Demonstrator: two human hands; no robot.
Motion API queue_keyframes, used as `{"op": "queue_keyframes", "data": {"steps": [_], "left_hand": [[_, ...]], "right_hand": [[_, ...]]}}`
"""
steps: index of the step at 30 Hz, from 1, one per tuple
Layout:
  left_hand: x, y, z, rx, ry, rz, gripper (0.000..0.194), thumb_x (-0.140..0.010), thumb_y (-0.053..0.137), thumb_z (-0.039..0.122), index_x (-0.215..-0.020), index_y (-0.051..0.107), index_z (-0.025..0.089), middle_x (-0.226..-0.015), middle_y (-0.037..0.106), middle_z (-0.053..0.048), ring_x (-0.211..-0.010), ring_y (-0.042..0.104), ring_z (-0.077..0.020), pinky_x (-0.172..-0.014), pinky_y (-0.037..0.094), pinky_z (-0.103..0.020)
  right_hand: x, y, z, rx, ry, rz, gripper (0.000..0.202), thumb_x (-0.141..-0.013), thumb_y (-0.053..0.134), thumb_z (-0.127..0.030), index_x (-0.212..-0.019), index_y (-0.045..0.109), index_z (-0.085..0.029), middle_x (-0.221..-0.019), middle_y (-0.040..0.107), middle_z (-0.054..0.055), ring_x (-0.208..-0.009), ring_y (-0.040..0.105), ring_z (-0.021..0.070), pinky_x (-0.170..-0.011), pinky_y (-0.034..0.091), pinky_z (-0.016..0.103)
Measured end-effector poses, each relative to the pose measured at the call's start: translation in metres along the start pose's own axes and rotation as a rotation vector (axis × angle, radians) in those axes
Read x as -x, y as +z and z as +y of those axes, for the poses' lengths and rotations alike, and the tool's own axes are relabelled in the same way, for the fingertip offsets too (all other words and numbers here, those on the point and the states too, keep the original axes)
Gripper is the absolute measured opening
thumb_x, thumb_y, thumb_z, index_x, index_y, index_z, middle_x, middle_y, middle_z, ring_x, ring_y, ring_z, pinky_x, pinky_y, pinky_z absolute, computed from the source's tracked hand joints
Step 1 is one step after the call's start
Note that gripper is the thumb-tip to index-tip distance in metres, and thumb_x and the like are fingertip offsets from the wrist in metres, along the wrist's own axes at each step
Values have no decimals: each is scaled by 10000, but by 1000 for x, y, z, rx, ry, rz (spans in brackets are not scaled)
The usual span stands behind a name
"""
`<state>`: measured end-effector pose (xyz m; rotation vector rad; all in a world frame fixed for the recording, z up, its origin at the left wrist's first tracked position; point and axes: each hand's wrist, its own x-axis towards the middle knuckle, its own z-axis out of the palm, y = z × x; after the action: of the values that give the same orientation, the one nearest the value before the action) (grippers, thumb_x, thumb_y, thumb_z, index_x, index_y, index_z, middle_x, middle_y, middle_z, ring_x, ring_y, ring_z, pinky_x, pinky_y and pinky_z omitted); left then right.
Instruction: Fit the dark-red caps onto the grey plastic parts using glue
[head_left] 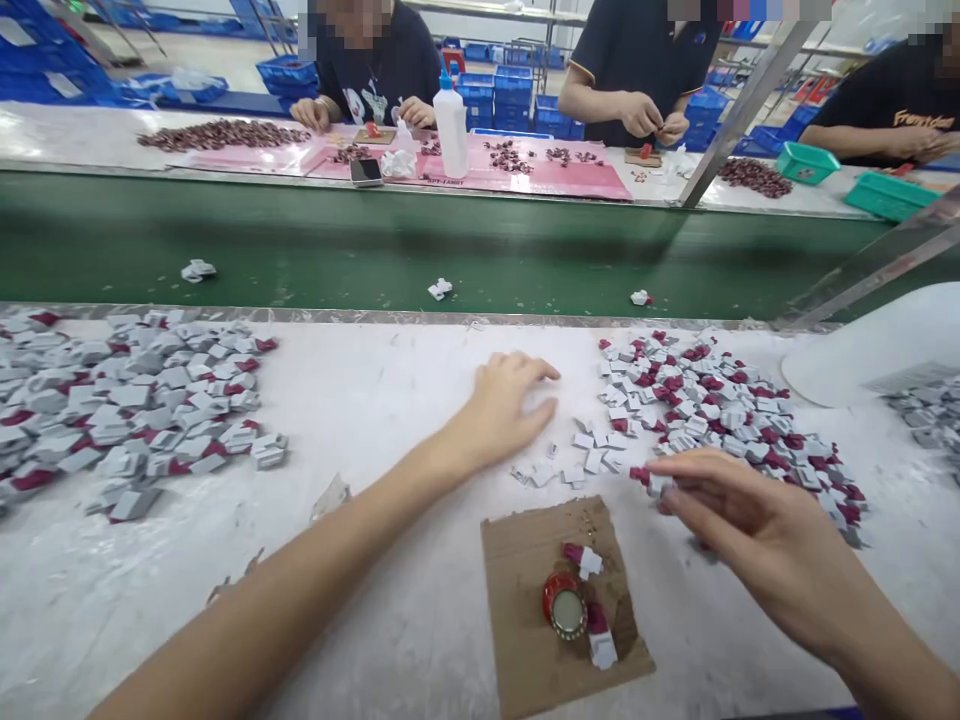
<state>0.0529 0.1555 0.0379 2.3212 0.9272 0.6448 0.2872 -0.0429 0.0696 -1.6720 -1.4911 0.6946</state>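
Nearest, at five o'clock on the worktop (360,400): a cardboard mat (517,640), dark-stained, bearing an upturned bottle cap (568,612) and two joined parts (600,640) beside it. Inside the cap, a pale face; whether wet or dry, impossible to tell. Likely hazard: a brush from the right hand, tipping the cap.

At four o'clock: right hand (750,520), thumb and forefinger pinched narrow on a maroon-and-grey piece (651,480), just off the edge of the right-hand heap (720,400). Possible mishap: a slack pinch on so small a thing, dropping it among lookalikes.

Close to centre: left hand (504,405), empty, fingers loosely spread, near the loose grey parts (592,461). With a careless sweep, scattering possible.

At nine o'clock, another heap (142,400), larger-looking parts, no container around it. At three, a big white container (885,340), contents hidden.

Beyond, at twelve: white bottle (451,130), blue-tipped, fill unclear; behind it, stacked blue crates (514,95), contents indistinct. At two: teal trays (889,198), insides not readable.
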Motion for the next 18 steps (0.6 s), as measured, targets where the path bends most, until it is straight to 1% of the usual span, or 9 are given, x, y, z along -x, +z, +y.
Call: {"op": "queue_keyframes", "data": {"steps": [1, 2, 4, 7, 9, 10, 12, 14, 18], "left_hand": [[6, 9, 11, 29, 39, -73, 251, -1024, 644, 279, -1253, 744, 256, -1267, 735, -101, -1269, 602, -363, -1144, 462, -600], [9, 16, 19, 52, 58, -114, 265, -1030, 648, 278, -1273, 751, 255, -1269, 741, -101, -1262, 607, -357, -1140, 471, -592], [6, 27, 29, 79, 75, -143, 250, -1007, 687, 234, -1241, 774, 243, -1244, 760, -99, -1237, 632, -347, -1136, 486, -572], [-6, 32, 29, 119, 52, -133, 102, -964, 746, 184, -1053, 783, 217, -1140, 794, -83, -1119, 708, -301, -1079, 546, -498], [-9, 30, 25, 133, 14, -96, 52, -992, 731, 209, -1032, 764, 208, -1106, 798, -78, -1033, 734, -266, -1008, 585, -445], [-7, 28, 23, 133, -10, -65, 80, -1023, 698, 230, -1068, 759, 206, -1117, 795, -80, -1017, 735, -256, -986, 594, -431], [3, 21, 19, 116, -60, 6, 169, -1074, 615, 256, -1161, 751, 203, -1158, 776, -94, -1016, 725, -251, -977, 598, -429], [21, 14, 18, 86, -103, 55, 233, -1086, 569, 252, -1220, 752, 198, -1176, 742, -105, -1019, 717, -250, -968, 599, -420], [64, 5, 16, 43, -137, 75, 261, -1078, 548, 229, -1229, 760, 199, -1137, 713, -97, -956, 705, -229, -910, 599, -387]], "right_hand": [[15, 1, 6, -8, 24, 51, 251, -993, 814, -506, -1134, 896, -315, -1141, 859, 90, -946, 844, 256, -783, 728, 309], [27, 3, 10, -13, 50, 94, 250, -982, 829, -497, -1131, 893, -308, -1136, 856, 89, -946, 847, 258, -797, 735, 306], [44, 8, 17, -13, 74, 146, 227, -983, 828, -479, -1106, 895, -300, -1131, 852, 87, -937, 849, 259, -806, 741, 302], [57, 17, 18, -43, 57, 164, 170, -988, 827, -435, -1061, 903, -302, -1069, 862, 73, -910, 849, 258, -792, 739, 301], [62, 25, 14, -94, 39, 170, 132, -988, 830, -398, -1049, 905, -308, -1043, 868, 63, -923, 848, 256, -790, 731, 296], [64, 29, 11, -127, 34, 171, 119, -990, 829, -380, -1047, 905, -308, -1039, 869, 62, -932, 846, 256, -788, 728, 294], [69, 38, 4, -209, 24, 147, 107, -997, 823, -348, -1052, 904, -304, -1047, 869, 64, -948, 845, 257, -785, 726, 299], [73, 45, -1, -287, 12, 92, 102, -1007, 814, -308, -1067, 897, -311, -1064, 869, 58, -962, 848, 255, -806, 730, 310], [79, 54, -5, -294, -98, 33, 175, -1017, 786, -216, -1112, 875, -332, -1094, 864, 53, -1018, 847, 276, -854, 733, 354]]}}
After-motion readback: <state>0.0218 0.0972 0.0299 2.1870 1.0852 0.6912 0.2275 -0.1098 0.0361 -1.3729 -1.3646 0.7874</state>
